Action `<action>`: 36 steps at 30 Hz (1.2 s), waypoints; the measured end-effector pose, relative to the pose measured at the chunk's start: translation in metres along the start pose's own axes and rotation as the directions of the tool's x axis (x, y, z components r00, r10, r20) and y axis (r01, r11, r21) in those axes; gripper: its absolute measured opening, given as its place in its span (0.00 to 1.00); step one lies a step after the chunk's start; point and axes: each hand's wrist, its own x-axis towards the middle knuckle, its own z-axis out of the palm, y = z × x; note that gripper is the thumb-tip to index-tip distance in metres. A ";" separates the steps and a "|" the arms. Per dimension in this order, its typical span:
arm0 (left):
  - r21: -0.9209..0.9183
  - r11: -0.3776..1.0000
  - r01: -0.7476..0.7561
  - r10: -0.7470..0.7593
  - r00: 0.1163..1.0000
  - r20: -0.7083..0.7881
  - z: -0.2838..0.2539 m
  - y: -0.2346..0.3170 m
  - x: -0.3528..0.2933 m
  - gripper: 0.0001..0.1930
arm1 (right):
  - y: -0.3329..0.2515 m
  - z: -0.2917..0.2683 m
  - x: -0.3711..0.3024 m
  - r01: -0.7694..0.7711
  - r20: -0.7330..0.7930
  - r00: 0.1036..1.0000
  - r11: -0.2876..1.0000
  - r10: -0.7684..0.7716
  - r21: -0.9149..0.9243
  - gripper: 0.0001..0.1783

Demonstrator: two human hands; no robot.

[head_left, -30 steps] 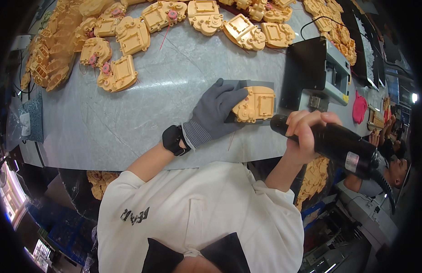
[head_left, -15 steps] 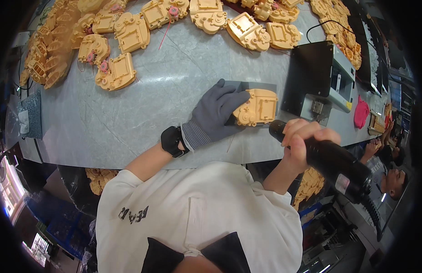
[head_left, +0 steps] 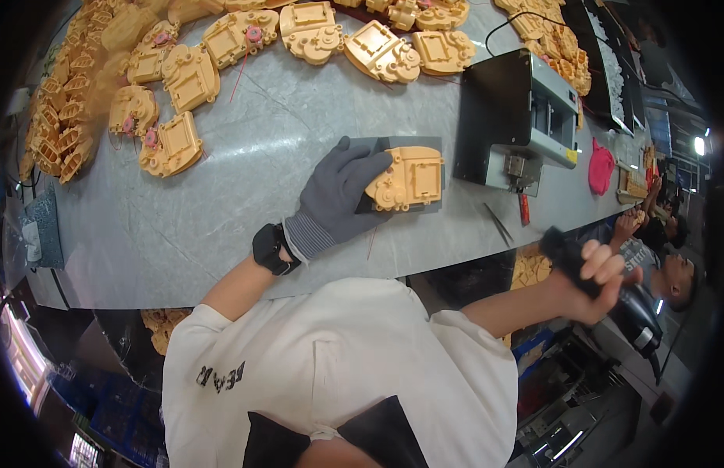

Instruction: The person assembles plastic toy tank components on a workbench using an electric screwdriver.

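Observation:
My left hand (head_left: 338,187), in a grey knitted glove, is closed on the left side of a yellow plastic housing (head_left: 420,178). The housing lies on a dark grey flat block (head_left: 434,145) on the table, its rectangular recess facing up. A thin red wire hangs toward the table edge below it. Out to the right, past the table edge, my bare right hand (head_left: 596,281) is wrapped round a black electric screwdriver (head_left: 637,316) with a cord at its rear. Motion blurs the tool's front end, which is away from the housing.
A black and grey box-shaped machine (head_left: 495,109) stands right of the block. Tweezers (head_left: 498,224), a small red cylinder (head_left: 524,209) and a pink cloth (head_left: 601,166) lie near it. More yellow housings (head_left: 192,76) line the table's far and left sides. Another person (head_left: 674,277) sits at right.
My right hand has swung the electric screwdriver right and down, away from the housing, uncovering the tweezers and red cylinder. My left hand keeps its grip. The whole view has shifted somewhat.

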 end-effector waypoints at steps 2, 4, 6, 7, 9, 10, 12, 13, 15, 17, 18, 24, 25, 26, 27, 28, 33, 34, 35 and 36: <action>-0.005 1.000 0.009 -0.009 1.000 0.023 -0.001 -0.003 0.003 0.40 | 0.012 -0.009 0.019 0.015 -0.201 0.978 0.972 -0.064 -0.235 0.22; -0.008 1.000 0.022 -0.022 0.999 0.042 -0.002 -0.003 0.003 0.40 | 0.038 -0.020 0.030 -0.111 -0.312 0.950 0.932 -0.002 -0.344 0.23; 0.000 0.999 0.042 -0.042 0.998 0.040 0.000 -0.003 0.000 0.40 | 0.048 -0.020 0.027 -0.104 -0.260 0.965 0.957 0.031 -0.272 0.23; 0.000 0.999 0.038 -0.038 0.998 0.043 0.001 -0.002 0.002 0.40 | 0.051 -0.018 0.025 -0.108 -0.201 0.977 0.974 0.067 -0.199 0.24; -0.010 0.999 0.034 -0.033 0.999 0.037 0.001 -0.001 0.004 0.40 | 0.058 -0.003 0.030 -0.099 -0.201 0.978 0.961 0.047 -0.257 0.23; -0.009 0.999 0.031 -0.031 0.999 0.040 0.002 -0.002 0.004 0.40 | 0.062 0.003 0.032 -0.090 -0.199 0.980 0.944 0.026 -0.318 0.23; 0.010 0.999 0.034 -0.034 0.998 0.050 0.003 -0.004 0.001 0.40 | 0.070 0.006 0.033 -0.136 -0.249 0.968 0.916 0.041 -0.377 0.22; 0.015 0.999 0.035 -0.036 0.998 0.048 0.003 -0.005 0.001 0.40 | 0.075 0.006 0.031 -0.159 -0.247 0.967 0.911 0.065 -0.380 0.22; -0.004 0.999 0.031 -0.031 0.999 0.039 0.004 -0.005 0.000 0.40 | 0.074 0.000 0.028 -0.187 -0.239 0.965 0.926 0.111 -0.327 0.22; -0.017 1.000 0.019 -0.019 0.999 0.043 0.003 -0.003 0.001 0.40 | 0.066 0.001 0.022 -0.199 -0.246 0.963 0.910 0.113 -0.362 0.22; -0.003 1.000 0.030 -0.030 0.999 0.019 0.002 -0.006 -0.002 0.40 | 0.071 0.003 0.019 -0.214 -0.226 0.965 0.905 0.136 -0.369 0.22; -0.008 0.999 0.034 -0.034 0.998 0.047 0.000 -0.001 0.003 0.39 | 0.038 0.039 -0.025 -0.107 0.028 0.994 0.994 0.107 -0.030 0.26; -0.003 0.999 0.046 -0.046 0.998 0.047 0.000 -0.002 0.002 0.39 | 0.040 0.051 -0.026 -0.087 0.152 0.985 0.996 0.085 0.010 0.26; 0.006 0.999 0.044 -0.044 0.998 0.036 0.000 -0.003 0.000 0.40 | 0.042 0.064 -0.029 -0.112 0.207 0.973 0.992 0.099 0.052 0.26; 0.020 0.999 0.039 -0.039 0.999 0.021 0.000 -0.005 0.000 0.40 | 0.048 0.074 -0.031 -0.143 0.253 0.960 0.987 0.119 0.078 0.27; 0.029 0.998 0.048 -0.048 0.999 0.016 0.001 -0.007 -0.001 0.40 | 0.055 0.082 -0.033 -0.173 0.298 0.945 0.980 0.135 0.102 0.27; -0.001 1.000 0.006 -0.006 1.000 0.013 0.003 -0.010 -0.003 0.41 | 0.073 0.095 -0.041 -0.278 0.356 0.911 0.947 0.207 0.160 0.28; 0.001 1.000 0.013 -0.013 1.000 0.008 0.004 -0.009 -0.003 0.41 | 0.073 0.097 -0.042 -0.293 0.336 0.915 0.941 0.224 0.170 0.28; 0.006 1.000 0.006 -0.006 1.000 0.022 0.004 -0.009 -0.003 0.41 | 0.074 0.097 -0.043 -0.299 0.342 0.912 0.939 0.228 0.172 0.28; 0.014 1.000 -0.002 0.001 0.999 0.034 0.003 -0.009 -0.004 0.40 | 0.076 0.097 -0.044 -0.312 0.335 0.911 0.933 0.240 0.179 0.28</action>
